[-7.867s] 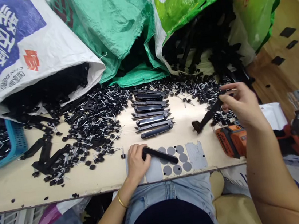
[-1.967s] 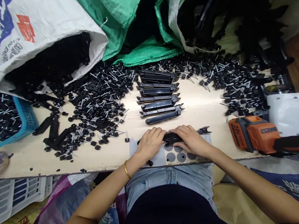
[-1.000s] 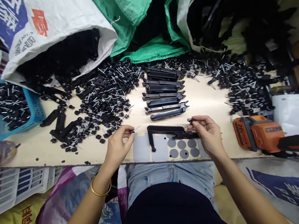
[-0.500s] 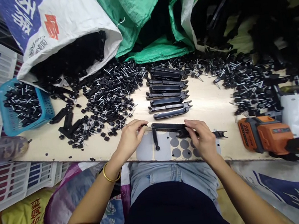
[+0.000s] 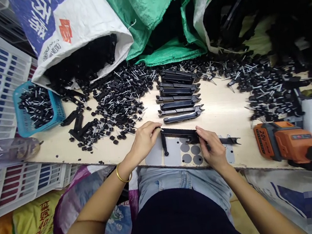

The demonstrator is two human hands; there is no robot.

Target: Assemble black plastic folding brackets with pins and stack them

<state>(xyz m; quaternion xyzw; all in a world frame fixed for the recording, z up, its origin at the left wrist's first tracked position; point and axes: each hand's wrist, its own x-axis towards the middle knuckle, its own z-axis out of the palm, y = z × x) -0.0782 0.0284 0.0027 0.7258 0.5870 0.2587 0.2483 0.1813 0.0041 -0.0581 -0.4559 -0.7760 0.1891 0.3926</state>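
A long black plastic bracket [image 5: 178,132] lies on a grey plate [image 5: 191,154] with round spots at the bench's near edge. My left hand [image 5: 145,140] is pinched at the bracket's left end, fingers closed on a small pin-like piece I can barely see. My right hand [image 5: 212,149] is closed over the bracket's middle joint, pressing it down. Beyond my hands a row of finished black brackets [image 5: 179,96] lies stacked side by side.
Heaps of black-headed pins [image 5: 119,102] and more pins [image 5: 260,80] flank the row. A blue basket [image 5: 38,107] of pins sits at left. An orange cordless drill [image 5: 284,142] lies at right. Open woven sacks [image 5: 75,31] crowd the back.
Both hands brought small pins to the bracket and now press on it. The bracket was shifted a little on the plate. The camera view drifted left.
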